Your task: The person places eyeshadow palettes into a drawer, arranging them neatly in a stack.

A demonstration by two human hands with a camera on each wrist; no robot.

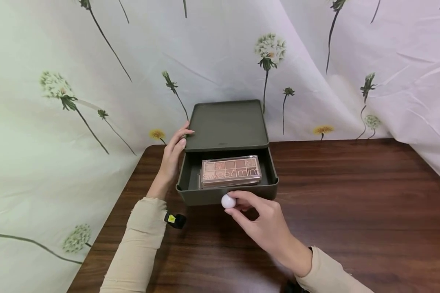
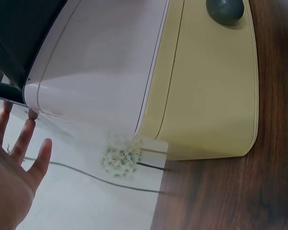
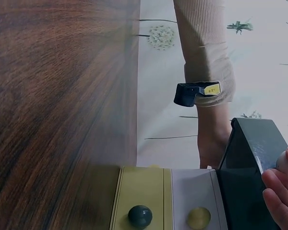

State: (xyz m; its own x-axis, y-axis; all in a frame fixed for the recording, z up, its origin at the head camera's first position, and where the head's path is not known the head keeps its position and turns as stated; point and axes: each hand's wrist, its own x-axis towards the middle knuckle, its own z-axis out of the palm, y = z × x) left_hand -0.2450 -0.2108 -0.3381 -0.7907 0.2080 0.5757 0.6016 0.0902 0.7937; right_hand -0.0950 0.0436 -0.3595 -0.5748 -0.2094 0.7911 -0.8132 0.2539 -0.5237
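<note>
A dark green drawer (image 1: 201,198) stands pulled out from under the flat dark green top (image 1: 227,124) of a small drawer cabinet. Between thumb and fingertips, my right hand (image 1: 265,219) pinches the round white knob (image 1: 228,201) on the drawer's front. My left hand (image 1: 172,156) rests against the left edge of the cabinet top, fingers mostly straight. Inside the drawer lie stacked eyeshadow palettes (image 1: 231,169), the upper one with a clear cover. In the left wrist view, the left hand's fingers (image 2: 24,139) are spread beside the cabinet.
Below the green drawer are a white drawer (image 2: 105,52) with a yellow knob (image 3: 198,218) and a yellow drawer (image 2: 216,96) with a dark green knob (image 3: 140,217). The cabinet stands on a dark wooden table (image 1: 352,203), before a dandelion-print cloth (image 1: 220,53).
</note>
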